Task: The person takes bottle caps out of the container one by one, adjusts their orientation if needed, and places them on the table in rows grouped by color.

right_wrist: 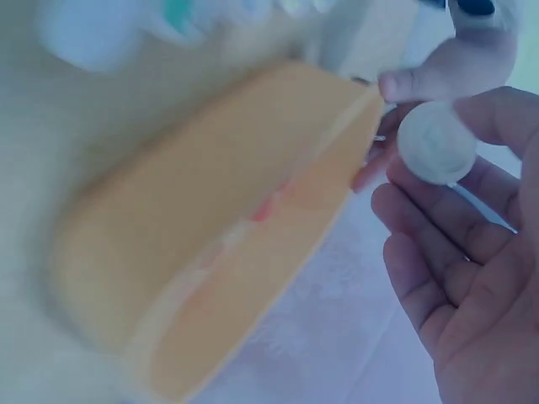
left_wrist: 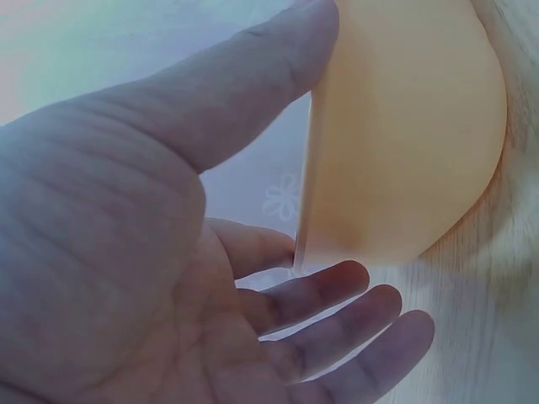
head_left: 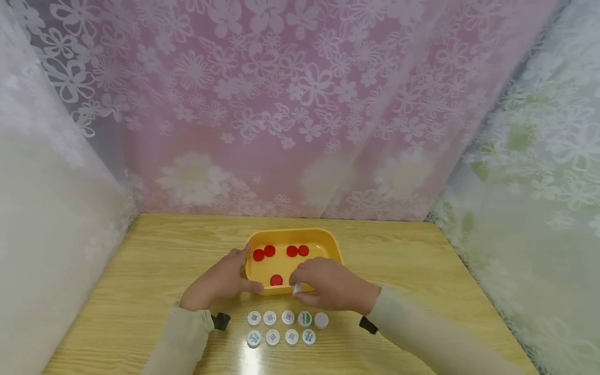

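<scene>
A yellow plastic tray (head_left: pixel 328 240) stands on the table with several red round discs, likely caps (head_left: pixel 276 280), inside it. My left hand (head_left: pixel 224 278) holds the tray's near left corner, thumb at the near rim and index finger at the left rim. In the left wrist view, the other fingers (left_wrist: pixel 362 337) extend loosely beside the tray wall (left_wrist: pixel 404 126). Over the tray's near right part, my right hand (head_left: pixel 330 284) pinches a white round cap (right_wrist: pixel 436 143) between thumb and fingers. The tray's near right corner is partly hidden behind that hand.
Two rows of white round caps lie in front of the tray, several with printed tops (head_left: pixel 273 337) and one plain (head_left: pixel 321 320). The wooden table (head_left: pixel 398 260) meets floral cloth hangings (head_left: pixel 281 130) at the back and both sides.
</scene>
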Tool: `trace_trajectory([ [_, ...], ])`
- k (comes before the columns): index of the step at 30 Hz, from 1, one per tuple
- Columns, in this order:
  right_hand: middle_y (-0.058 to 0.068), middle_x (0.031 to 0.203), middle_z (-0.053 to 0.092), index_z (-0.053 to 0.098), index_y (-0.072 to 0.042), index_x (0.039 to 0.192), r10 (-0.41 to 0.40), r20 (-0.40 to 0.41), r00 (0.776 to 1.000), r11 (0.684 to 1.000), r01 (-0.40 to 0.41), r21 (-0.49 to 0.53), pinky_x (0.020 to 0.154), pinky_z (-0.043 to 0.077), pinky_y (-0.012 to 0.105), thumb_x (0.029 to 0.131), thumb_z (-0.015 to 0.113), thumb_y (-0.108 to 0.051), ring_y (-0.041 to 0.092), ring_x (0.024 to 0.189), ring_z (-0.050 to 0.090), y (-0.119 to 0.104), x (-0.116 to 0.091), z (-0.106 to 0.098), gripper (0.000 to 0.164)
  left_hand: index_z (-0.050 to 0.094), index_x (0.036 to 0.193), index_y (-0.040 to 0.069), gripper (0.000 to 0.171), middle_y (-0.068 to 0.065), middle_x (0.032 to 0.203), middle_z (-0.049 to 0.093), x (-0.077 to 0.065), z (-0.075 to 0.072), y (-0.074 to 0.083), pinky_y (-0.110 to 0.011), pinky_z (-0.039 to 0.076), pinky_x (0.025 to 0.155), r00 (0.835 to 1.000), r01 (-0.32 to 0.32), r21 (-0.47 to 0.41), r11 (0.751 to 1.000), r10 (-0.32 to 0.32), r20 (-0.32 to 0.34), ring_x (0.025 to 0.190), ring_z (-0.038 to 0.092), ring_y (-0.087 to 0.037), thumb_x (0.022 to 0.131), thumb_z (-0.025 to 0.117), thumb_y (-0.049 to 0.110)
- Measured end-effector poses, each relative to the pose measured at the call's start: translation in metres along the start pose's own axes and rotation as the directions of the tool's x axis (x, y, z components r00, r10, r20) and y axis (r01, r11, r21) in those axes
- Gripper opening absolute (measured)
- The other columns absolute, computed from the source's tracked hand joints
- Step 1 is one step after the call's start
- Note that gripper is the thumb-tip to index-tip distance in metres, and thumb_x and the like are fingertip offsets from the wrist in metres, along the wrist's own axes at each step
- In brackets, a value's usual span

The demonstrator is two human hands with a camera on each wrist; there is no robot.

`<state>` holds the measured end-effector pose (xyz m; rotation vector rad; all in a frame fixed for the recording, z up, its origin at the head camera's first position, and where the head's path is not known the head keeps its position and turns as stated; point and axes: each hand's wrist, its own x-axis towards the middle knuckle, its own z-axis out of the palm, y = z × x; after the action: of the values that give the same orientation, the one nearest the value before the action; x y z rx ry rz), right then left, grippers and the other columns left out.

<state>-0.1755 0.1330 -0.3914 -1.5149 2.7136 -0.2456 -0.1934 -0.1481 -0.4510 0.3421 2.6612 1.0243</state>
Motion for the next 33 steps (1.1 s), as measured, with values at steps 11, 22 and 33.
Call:
trace_trajectory([
  [11, -0.017, 0.101, 0.065, 0.067, -0.024, 0.108, 0.044, -0.112, 0.993, 0.997, -0.036, 0.075, 0.082, 0.054, 0.026, 0.095, 0.077, -0.03, -0.001, 0.089, 0.06, -0.012, -0.092, 0.053, 0.018, 0.015, 0.167, 0.012, 0.118, -0.024, 0.156, 0.04, 0.0, -0.002, -0.005, -0.06, 0.035, 0.115, 0.999, 0.024, -0.021, 0.999, -0.024, 0.025, 0.142, 0.044, -0.041, 0.08, 0.088, 0.047],
  [22, -0.019, 0.096, 0.062, 0.065, -0.027, 0.104, 0.03, -0.153, 0.988, 0.997, -0.019, 0.076, 0.079, 0.05, 0.019, 0.097, 0.075, -0.031, -0.004, 0.084, 0.054, -0.012, -0.107, 0.084, 0.012, 0.012, 0.168, 0.015, 0.119, -0.015, 0.167, 0.031, -0.001, 0.0, -0.004, -0.058, 0.029, 0.119, 0.999, 0.022, -0.063, 0.998, -0.02, 0.038, 0.151, 0.033, -0.038, 0.081, 0.087, 0.046],
  [33, -0.017, 0.098, 0.067, 0.075, -0.026, 0.099, -0.016, -0.124, 0.992, 0.995, 0.028, 0.093, 0.079, 0.048, 0.014, 0.101, 0.069, -0.03, -0.003, 0.088, 0.057, -0.013, -0.109, 0.092, 0.007, 0.009, 0.168, 0.015, 0.122, -0.017, 0.157, 0.046, -0.003, -0.001, -0.001, -0.056, 0.039, 0.112, 0.998, 0.023, -0.086, 0.996, -0.017, 0.068, 0.132, 0.054, -0.033, 0.081, 0.087, 0.049],
])
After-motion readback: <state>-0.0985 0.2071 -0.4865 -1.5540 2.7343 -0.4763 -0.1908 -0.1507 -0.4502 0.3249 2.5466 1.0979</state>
